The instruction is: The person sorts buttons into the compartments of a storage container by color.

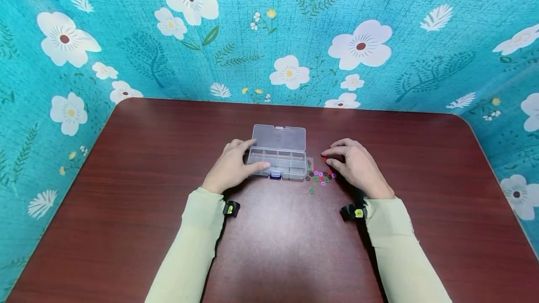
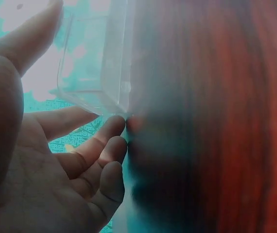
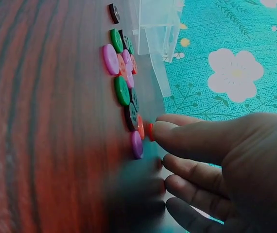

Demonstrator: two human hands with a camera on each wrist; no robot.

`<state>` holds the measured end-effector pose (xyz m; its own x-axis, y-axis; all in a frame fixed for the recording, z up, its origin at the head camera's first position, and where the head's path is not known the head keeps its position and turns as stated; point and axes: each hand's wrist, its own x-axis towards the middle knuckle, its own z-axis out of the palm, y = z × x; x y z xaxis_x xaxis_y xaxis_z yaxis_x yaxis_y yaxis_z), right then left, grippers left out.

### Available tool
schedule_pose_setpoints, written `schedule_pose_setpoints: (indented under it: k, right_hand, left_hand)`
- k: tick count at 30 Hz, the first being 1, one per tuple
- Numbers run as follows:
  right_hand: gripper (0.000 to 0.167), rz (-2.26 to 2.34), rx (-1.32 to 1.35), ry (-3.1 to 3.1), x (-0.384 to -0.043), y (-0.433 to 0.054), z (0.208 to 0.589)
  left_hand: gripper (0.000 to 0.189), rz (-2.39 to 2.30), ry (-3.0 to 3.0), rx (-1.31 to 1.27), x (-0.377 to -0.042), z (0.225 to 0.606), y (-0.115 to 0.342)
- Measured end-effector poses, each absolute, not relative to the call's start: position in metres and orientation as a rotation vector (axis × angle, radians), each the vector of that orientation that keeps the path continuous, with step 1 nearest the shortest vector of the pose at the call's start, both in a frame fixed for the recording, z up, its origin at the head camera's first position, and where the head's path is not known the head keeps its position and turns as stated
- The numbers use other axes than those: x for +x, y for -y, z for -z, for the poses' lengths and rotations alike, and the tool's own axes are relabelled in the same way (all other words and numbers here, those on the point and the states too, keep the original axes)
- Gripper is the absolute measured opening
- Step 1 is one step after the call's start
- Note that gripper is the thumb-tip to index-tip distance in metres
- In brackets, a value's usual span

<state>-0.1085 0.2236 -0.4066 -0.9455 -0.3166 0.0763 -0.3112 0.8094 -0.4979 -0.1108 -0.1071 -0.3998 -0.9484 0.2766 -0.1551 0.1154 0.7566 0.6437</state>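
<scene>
A clear plastic compartment box (image 1: 278, 162) lies on the table with its lid (image 1: 280, 138) tipped back. My left hand (image 1: 233, 163) holds its left end, thumb over the front part and index finger by the lid's hinge side. The left wrist view shows the box's corner (image 2: 87, 90) between thumb and index finger, other fingers resting on the table. My right hand (image 1: 355, 162) pinches a red button (image 3: 151, 132) between thumb and index fingertips, low over the table. Loose buttons (image 1: 321, 175) in green, purple, red and black lie between the box and that hand.
One green button (image 1: 312, 191) lies apart, nearer the front. A small clear plastic piece (image 1: 310, 163) is at the box's right end. The dark red-brown wooden table (image 1: 168, 153) meets a turquoise flowered covering (image 1: 252, 36) behind it.
</scene>
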Motion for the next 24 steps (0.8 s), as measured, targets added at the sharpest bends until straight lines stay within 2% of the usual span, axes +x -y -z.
schedule_pose_setpoints:
  k: [14, 24]
  right_hand:
    - [0.018, 0.803, -0.508, -3.028, -0.1081, -0.2212, 0.4117]
    - [0.017, 0.810, -0.499, -3.041, -0.1096, -0.2201, 0.4118]
  left_hand:
    - [0.079, -0.929, -2.752, 0.369, -0.1107, 0.4008, 0.1064]
    - [0.082, -0.851, -2.827, 0.347, -0.1109, 0.3995, 0.1047]
